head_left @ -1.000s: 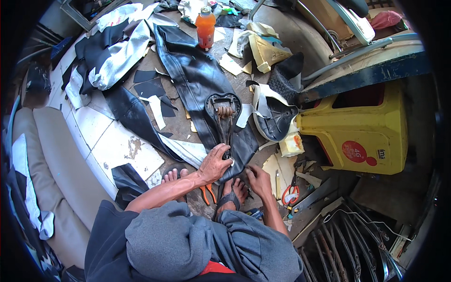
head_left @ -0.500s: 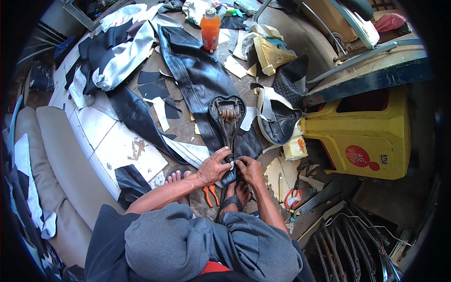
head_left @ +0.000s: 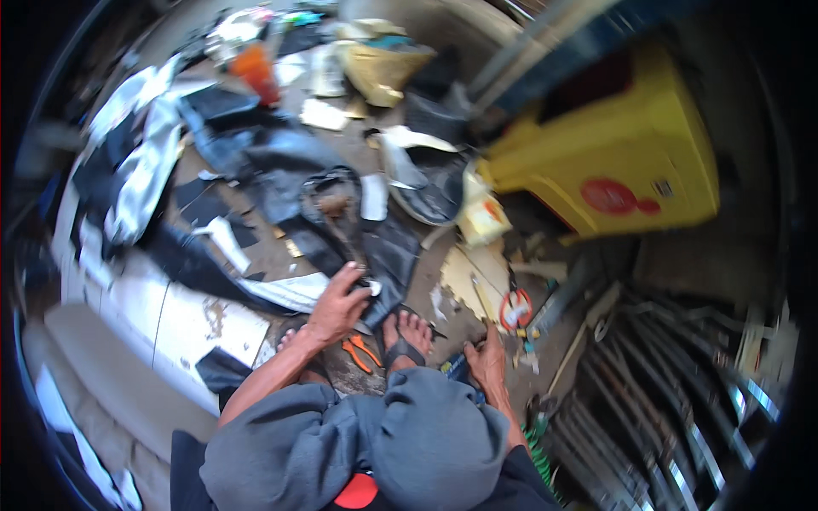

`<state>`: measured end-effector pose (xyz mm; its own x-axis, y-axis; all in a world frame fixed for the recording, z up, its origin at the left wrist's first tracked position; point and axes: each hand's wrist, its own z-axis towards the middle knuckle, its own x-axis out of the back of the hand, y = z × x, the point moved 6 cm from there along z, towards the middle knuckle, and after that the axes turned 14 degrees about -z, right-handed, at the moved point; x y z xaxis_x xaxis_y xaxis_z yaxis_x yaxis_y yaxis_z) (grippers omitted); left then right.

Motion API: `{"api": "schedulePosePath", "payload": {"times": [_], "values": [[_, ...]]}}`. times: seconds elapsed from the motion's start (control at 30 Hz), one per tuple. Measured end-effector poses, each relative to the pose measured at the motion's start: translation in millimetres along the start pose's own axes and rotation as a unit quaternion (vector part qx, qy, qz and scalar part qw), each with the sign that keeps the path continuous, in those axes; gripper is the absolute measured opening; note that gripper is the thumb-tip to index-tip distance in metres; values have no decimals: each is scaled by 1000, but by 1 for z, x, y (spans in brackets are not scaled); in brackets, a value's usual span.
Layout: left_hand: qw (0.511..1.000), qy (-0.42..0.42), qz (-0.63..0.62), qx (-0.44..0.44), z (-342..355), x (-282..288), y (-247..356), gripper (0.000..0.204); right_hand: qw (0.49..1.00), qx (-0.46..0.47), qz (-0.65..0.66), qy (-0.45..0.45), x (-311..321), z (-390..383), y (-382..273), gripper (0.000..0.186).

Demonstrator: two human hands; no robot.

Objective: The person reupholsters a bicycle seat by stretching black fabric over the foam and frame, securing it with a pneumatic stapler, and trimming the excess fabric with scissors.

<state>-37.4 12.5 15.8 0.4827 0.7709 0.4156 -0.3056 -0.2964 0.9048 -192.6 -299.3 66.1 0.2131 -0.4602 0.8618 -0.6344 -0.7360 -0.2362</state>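
Note:
An upturned bicycle saddle (head_left: 332,203), its springs showing, rests on black vinyl (head_left: 394,264) on the floor in front of me. My left hand (head_left: 336,308) is closed at the saddle's narrow nose, where a small white bit shows by the fingertips. My right hand (head_left: 488,364) is apart from the saddle, low over the floor at the right, with its index finger stretched and the thumb away from it. A dark blue object (head_left: 456,366) lies beside that hand, too blurred to name. Red-handled scissors (head_left: 515,311) lie just beyond it.
Orange-handled pliers (head_left: 361,352) lie between my feet. A black saddle shell (head_left: 434,187) and foam scraps (head_left: 484,217) lie ahead. A yellow plastic stool-like box (head_left: 630,162) stands right, above metal frames (head_left: 656,400). An orange bottle (head_left: 256,72) stands far left.
The view has swung to the right and is blurred. My right hand has left the saddle's nose and moved right and nearer to me. My left hand stays at the nose.

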Motion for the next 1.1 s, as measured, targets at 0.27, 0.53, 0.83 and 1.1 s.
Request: {"api": "schedulePosePath", "payload": {"times": [0.27, 0.53, 0.83, 1.1], "values": [[987, -130, -16, 96, 19, 40, 8, 23, 997, -29, -73, -17, -56, -124, 94, 59], [936, -303, 152, 96, 73, 78, 49, 17, 989, -27, -111, 89, -59, -103, 91, 60], [850, -490, 192, 23, 155, 4, 161, 27, 982, -97, 148, 69, -3, -74, 69, 49], [895, -444, -49, 2, 140, -188, 210, 70, 729, -121, 661, 130, 24, -32, 71, 14]]}}
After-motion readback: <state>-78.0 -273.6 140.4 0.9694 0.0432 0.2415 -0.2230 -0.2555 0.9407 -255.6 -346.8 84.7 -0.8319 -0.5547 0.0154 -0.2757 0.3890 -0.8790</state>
